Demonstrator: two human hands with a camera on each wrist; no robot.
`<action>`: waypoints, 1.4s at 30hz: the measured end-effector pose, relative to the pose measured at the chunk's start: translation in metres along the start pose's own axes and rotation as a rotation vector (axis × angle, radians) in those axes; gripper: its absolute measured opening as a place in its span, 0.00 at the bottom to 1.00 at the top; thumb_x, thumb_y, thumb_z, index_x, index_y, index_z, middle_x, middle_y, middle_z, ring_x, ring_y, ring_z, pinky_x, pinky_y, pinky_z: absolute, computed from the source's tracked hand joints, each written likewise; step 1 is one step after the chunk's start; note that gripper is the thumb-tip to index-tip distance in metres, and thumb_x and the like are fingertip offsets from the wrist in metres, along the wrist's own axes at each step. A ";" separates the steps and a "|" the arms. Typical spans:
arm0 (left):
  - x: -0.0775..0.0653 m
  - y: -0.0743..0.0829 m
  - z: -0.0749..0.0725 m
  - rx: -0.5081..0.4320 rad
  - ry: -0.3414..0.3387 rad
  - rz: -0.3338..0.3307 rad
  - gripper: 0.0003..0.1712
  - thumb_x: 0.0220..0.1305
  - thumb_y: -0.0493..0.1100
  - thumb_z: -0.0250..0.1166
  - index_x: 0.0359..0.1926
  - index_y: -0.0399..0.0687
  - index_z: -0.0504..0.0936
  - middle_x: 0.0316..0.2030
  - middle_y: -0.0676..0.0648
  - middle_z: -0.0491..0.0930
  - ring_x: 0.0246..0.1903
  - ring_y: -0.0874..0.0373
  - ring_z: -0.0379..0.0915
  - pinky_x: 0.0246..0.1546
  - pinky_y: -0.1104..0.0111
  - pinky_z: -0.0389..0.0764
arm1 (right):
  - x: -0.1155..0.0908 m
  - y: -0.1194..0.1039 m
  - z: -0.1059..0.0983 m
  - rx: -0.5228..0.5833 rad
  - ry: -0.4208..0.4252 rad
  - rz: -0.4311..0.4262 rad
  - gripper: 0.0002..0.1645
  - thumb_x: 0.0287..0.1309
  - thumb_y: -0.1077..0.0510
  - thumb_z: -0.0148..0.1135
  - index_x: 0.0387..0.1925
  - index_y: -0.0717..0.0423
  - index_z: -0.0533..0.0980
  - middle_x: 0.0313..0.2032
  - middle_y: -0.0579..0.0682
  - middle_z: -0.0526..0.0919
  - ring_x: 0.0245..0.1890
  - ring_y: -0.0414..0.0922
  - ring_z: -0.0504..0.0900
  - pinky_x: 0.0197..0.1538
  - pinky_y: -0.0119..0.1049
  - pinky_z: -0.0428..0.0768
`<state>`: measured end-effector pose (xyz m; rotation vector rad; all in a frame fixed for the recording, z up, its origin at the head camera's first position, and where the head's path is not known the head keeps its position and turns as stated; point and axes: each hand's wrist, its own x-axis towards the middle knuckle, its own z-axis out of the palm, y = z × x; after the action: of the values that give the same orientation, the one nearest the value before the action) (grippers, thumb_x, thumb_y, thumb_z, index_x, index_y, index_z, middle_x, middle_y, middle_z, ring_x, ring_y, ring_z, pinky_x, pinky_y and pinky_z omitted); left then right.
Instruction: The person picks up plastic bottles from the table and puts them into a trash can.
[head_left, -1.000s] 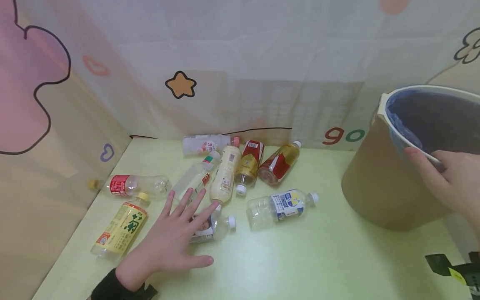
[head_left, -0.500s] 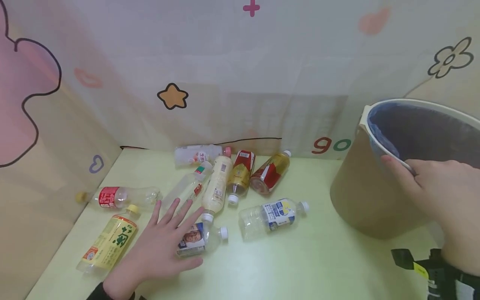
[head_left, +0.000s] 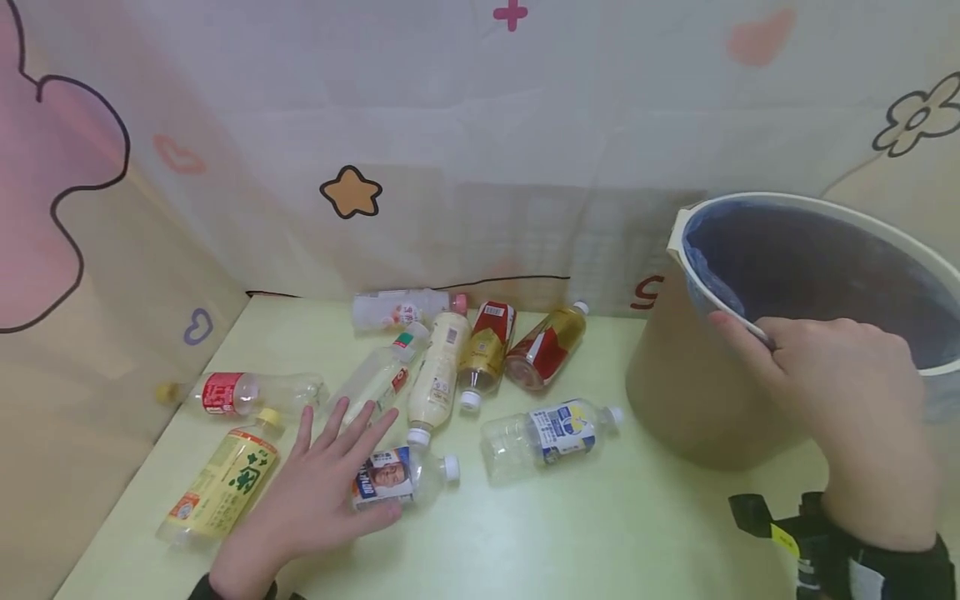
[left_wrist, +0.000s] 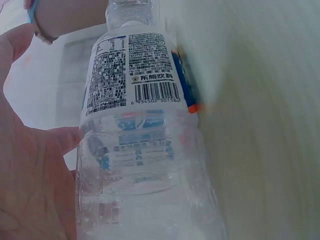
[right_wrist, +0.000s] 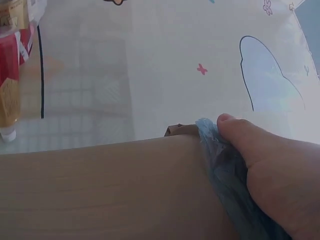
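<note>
My left hand (head_left: 322,492) is held with its fingers spread, just left of a clear plastic bottle (head_left: 390,475) with a portrait on its label, which it partly overlaps in the head view. In the left wrist view, a clear bottle (left_wrist: 145,175) with a barcode label lies beside the palm and thumb. My right hand (head_left: 847,392) grips the pale rim of a tall brown trash bin (head_left: 690,392), its thumb outside and its fingers hidden over the edge. A bluish plastic liner (right_wrist: 225,175) is bunched under that hand in the right wrist view.
Several bottles lie around: a yellow-labelled one (head_left: 225,483), a red-labelled one (head_left: 285,396), a cream one (head_left: 437,375), a blue-and-white-labelled one (head_left: 562,429) and two red-and-amber ones. A printed curtain (head_left: 480,125) hangs behind the table (head_left: 525,533).
The right hand has pulled the bin leftward, toward the bottles, and it now covers part of the curtain lettering. The left hand stays almost in place, and the head view has shifted a little.
</note>
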<state>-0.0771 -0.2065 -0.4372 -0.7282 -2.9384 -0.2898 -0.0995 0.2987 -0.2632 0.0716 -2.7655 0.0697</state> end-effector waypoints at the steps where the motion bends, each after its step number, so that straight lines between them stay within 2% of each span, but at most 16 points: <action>1: 0.001 0.000 0.000 -0.003 -0.004 -0.003 0.61 0.57 0.81 0.61 0.83 0.69 0.46 0.81 0.43 0.54 0.80 0.31 0.43 0.77 0.47 0.14 | -0.001 -0.003 0.001 0.000 0.027 -0.012 0.39 0.70 0.29 0.52 0.12 0.46 0.56 0.10 0.43 0.57 0.14 0.47 0.59 0.19 0.42 0.55; 6: 0.005 0.002 -0.004 -0.038 -0.023 -0.039 0.60 0.58 0.83 0.58 0.83 0.71 0.45 0.82 0.45 0.51 0.82 0.35 0.35 0.78 0.45 0.18 | 0.000 -0.012 0.007 0.010 0.233 -0.121 0.41 0.64 0.31 0.61 0.10 0.47 0.53 0.10 0.42 0.52 0.12 0.45 0.52 0.18 0.41 0.49; 8: 0.005 0.001 -0.004 -0.040 -0.022 -0.038 0.60 0.58 0.82 0.59 0.83 0.71 0.46 0.82 0.44 0.51 0.82 0.35 0.32 0.78 0.44 0.19 | 0.002 -0.015 0.010 0.011 0.269 -0.148 0.41 0.63 0.31 0.62 0.10 0.47 0.52 0.10 0.42 0.51 0.12 0.45 0.51 0.18 0.41 0.47; 16: -0.005 0.002 0.000 -0.032 -0.017 -0.026 0.58 0.58 0.81 0.60 0.83 0.74 0.46 0.82 0.43 0.50 0.82 0.35 0.32 0.78 0.51 0.15 | 0.004 -0.031 0.013 0.007 0.172 -0.166 0.40 0.62 0.30 0.64 0.11 0.47 0.55 0.10 0.42 0.53 0.12 0.45 0.55 0.18 0.40 0.50; 25: -0.002 0.004 -0.003 -0.055 -0.017 -0.044 0.59 0.58 0.81 0.59 0.83 0.72 0.46 0.83 0.44 0.49 0.83 0.37 0.32 0.80 0.40 0.31 | 0.008 -0.050 0.012 0.030 0.144 -0.253 0.38 0.63 0.31 0.64 0.11 0.45 0.56 0.11 0.41 0.53 0.13 0.43 0.54 0.20 0.38 0.50; 30: -0.001 0.001 -0.005 -0.041 0.000 -0.043 0.59 0.57 0.82 0.59 0.83 0.70 0.48 0.82 0.43 0.50 0.83 0.37 0.34 0.77 0.35 0.43 | 0.009 -0.061 0.012 0.049 0.175 -0.286 0.38 0.64 0.33 0.63 0.10 0.45 0.57 0.10 0.41 0.53 0.13 0.42 0.53 0.20 0.37 0.49; 37: 0.002 -0.001 -0.006 -0.017 -0.015 -0.035 0.60 0.57 0.81 0.61 0.83 0.70 0.47 0.84 0.46 0.44 0.83 0.38 0.36 0.77 0.36 0.44 | 0.006 -0.069 0.013 0.088 0.205 -0.318 0.37 0.66 0.33 0.59 0.10 0.45 0.57 0.10 0.40 0.53 0.13 0.40 0.51 0.20 0.36 0.48; 42: 0.005 -0.003 -0.010 0.004 -0.021 -0.010 0.60 0.57 0.82 0.60 0.83 0.68 0.49 0.84 0.45 0.44 0.82 0.36 0.36 0.76 0.33 0.45 | 0.003 -0.075 0.010 0.085 0.166 -0.320 0.36 0.64 0.35 0.61 0.10 0.45 0.59 0.10 0.40 0.54 0.12 0.41 0.53 0.20 0.36 0.50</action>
<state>-0.0827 -0.2085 -0.4273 -0.7212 -2.9617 -0.2782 -0.1019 0.2229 -0.2687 0.5048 -2.5503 0.1040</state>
